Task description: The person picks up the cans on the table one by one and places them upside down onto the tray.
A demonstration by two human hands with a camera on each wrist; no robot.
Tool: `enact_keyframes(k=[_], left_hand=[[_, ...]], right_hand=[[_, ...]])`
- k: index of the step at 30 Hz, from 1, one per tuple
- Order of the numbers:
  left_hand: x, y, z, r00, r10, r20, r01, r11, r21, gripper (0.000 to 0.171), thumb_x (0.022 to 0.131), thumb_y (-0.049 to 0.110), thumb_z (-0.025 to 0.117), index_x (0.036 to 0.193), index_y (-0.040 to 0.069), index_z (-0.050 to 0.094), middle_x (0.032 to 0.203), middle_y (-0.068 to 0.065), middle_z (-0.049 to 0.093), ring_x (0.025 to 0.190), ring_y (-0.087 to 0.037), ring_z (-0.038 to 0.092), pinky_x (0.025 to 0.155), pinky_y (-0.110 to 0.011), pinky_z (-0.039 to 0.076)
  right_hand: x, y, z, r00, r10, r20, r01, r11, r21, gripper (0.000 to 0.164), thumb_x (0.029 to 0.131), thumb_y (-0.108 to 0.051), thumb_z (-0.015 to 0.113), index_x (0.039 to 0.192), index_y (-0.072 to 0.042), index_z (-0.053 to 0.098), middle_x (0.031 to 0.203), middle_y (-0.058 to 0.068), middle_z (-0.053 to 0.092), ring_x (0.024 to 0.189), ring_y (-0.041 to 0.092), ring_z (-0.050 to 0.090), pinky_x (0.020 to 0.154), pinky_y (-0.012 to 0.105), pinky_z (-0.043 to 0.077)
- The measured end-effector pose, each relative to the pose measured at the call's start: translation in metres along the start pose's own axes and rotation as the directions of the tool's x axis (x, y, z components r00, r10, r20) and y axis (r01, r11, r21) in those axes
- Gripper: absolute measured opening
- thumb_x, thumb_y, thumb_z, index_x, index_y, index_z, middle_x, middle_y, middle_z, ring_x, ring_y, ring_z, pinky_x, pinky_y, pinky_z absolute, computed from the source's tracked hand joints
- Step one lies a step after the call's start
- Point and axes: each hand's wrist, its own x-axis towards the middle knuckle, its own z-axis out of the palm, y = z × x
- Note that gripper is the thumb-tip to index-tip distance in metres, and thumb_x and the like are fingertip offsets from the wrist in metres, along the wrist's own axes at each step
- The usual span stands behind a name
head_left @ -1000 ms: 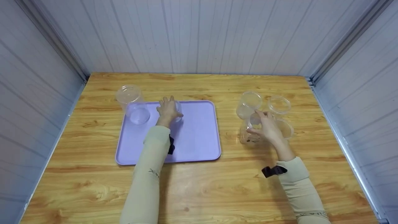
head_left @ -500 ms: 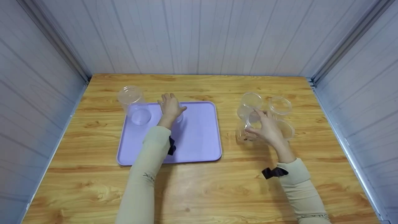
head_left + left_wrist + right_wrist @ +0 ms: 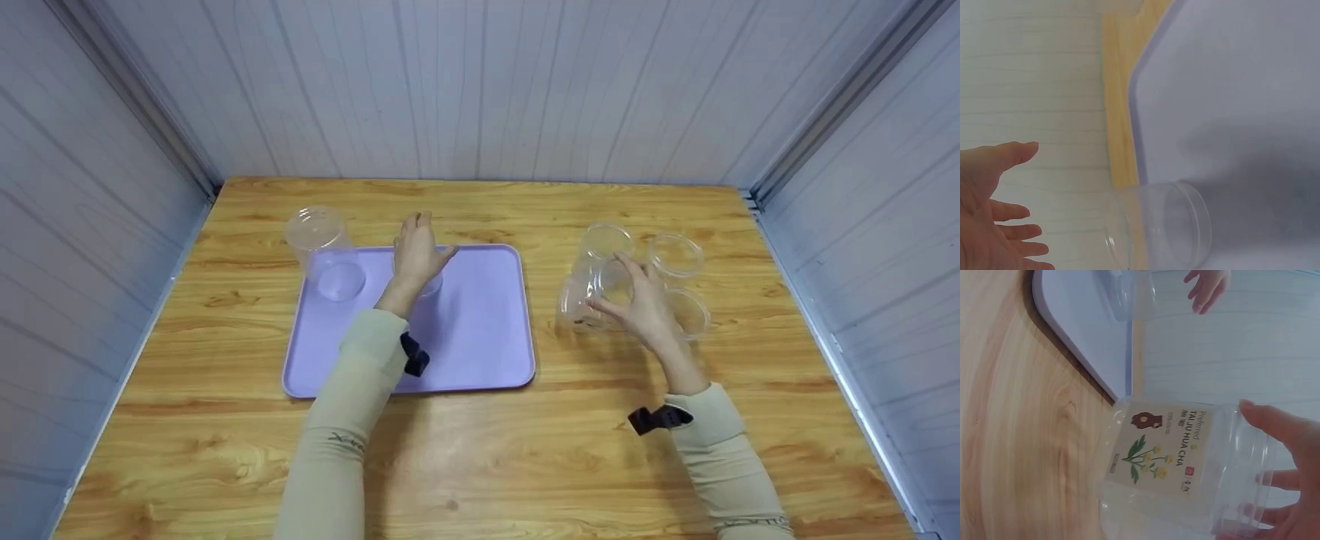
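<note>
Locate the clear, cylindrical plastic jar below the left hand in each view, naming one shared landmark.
Head: jar just left of centre, mostly hidden by the left hand.
Left wrist: jar at bottom centre.
Right wrist: jar at top centre.
Shared landmark: the purple rectangular tray.

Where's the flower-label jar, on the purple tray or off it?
Off: the head view shows wooden table between tray and jar, gripped in the right hand.

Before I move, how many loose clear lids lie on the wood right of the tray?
2: the far lid, and the near lid in front of it, partly behind the right hand. Another could be hidden behind that hand.
</note>
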Motion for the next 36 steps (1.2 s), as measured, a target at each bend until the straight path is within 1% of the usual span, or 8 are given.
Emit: enact_keyframes(k=[7,13,17,22,24,28,31,36], left_hand=[[-0.009,0.007,-0.005,0.999,0.031,-0.015,-0.033,0.995,-0.095,0.072,0.08,0.029,0.065,0.134,-0.004,0.03,0.136,-0.022,0.029,0.124,-0.033,0.031,0.099,-0.037,0.031],[-0.017,0.01,-0.005,0.994,0.088,-0.058,-0.098,0.975,-0.2,0.072,0.082,0.032,0.062,0.134,-0.006,0.029,0.137,-0.022,0.028,0.125,-0.033,0.027,0.1,-0.038,0.029],[-0.023,0.014,-0.002,0.987,0.121,-0.109,-0.148,0.947,-0.284,0.069,0.083,0.031,0.061,0.134,-0.004,0.03,0.137,-0.02,0.03,0.125,-0.031,0.028,0.101,-0.038,0.026],[-0.03,0.018,0.002,0.973,0.155,-0.171,-0.209,0.905,-0.369,0.064,0.085,0.029,0.059,0.135,0.0,0.031,0.137,-0.018,0.031,0.126,-0.029,0.028,0.102,-0.038,0.024],[-0.033,0.019,0.004,0.967,0.165,-0.194,-0.231,0.888,-0.397,0.062,0.086,0.027,0.058,0.135,0.0,0.032,0.138,-0.016,0.031,0.126,-0.028,0.028,0.103,-0.038,0.023],[-0.038,0.021,0.008,0.953,0.192,-0.233,-0.278,0.859,-0.429,0.059,0.088,0.029,0.054,0.135,0.0,0.033,0.137,-0.016,0.032,0.126,-0.026,0.028,0.104,-0.037,0.02],[-0.041,0.022,0.011,0.946,0.215,-0.244,-0.307,0.838,-0.452,0.059,0.089,0.031,0.052,0.135,0.001,0.033,0.138,-0.016,0.032,0.127,-0.026,0.027,0.104,-0.037,0.019],[-0.046,0.024,0.016,0.938,0.254,-0.236,-0.34,0.802,-0.492,0.056,0.091,0.03,0.048,0.136,0.002,0.032,0.139,-0.016,0.031,0.128,-0.026,0.025,0.104,-0.038,0.019]], right_hand=[[0.002,0.002,0.007,0.995,-0.025,-0.093,0.034,0.996,0.088,0.084,0.069,-0.033,0.075,0.134,-0.002,0.033,0.128,0.024,0.032,0.116,0.039,0.033,0.093,0.053,0.03],[0.003,0.0,0.011,0.988,-0.036,-0.153,0.067,0.977,0.201,0.08,0.071,-0.03,0.074,0.135,-0.002,0.033,0.129,0.02,0.036,0.109,0.036,0.039,0.087,0.049,0.038],[0.004,-0.002,0.014,0.984,-0.016,-0.179,0.073,0.946,0.315,0.076,0.073,-0.025,0.073,0.134,-0.002,0.033,0.125,0.018,0.04,0.105,0.033,0.042,0.084,0.047,0.041],[0.004,-0.008,0.016,0.986,0.017,-0.167,0.054,0.909,0.412,0.069,0.077,-0.016,0.069,0.134,0.0,0.033,0.124,0.019,0.042,0.105,0.035,0.045,0.083,0.047,0.042],[0.001,-0.017,0.013,0.988,0.038,-0.151,0.031,0.901,0.432,0.066,0.079,-0.012,0.066,0.134,0.001,0.032,0.124,0.021,0.042,0.104,0.035,0.045,0.082,0.045,0.043],[0.001,-0.02,0.015,0.99,0.082,-0.116,-0.014,0.869,0.495,0.065,0.081,-0.011,0.064,0.136,-0.002,0.03,0.125,0.02,0.041,0.104,0.033,0.045,0.078,0.034,0.045],[0.005,-0.01,0.022,0.989,0.094,-0.11,-0.019,0.838,0.545,0.064,0.082,-0.014,0.064,0.137,-0.006,0.031,0.124,0.017,0.041,0.105,0.03,0.045,0.075,0.029,0.046],[0.005,-0.013,0.026,0.989,0.101,-0.104,-0.019,0.802,0.597,0.062,0.083,-0.015,0.062,0.136,-0.005,0.032,0.123,0.019,0.04,0.103,0.028,0.045,0.075,0.028,0.045]])
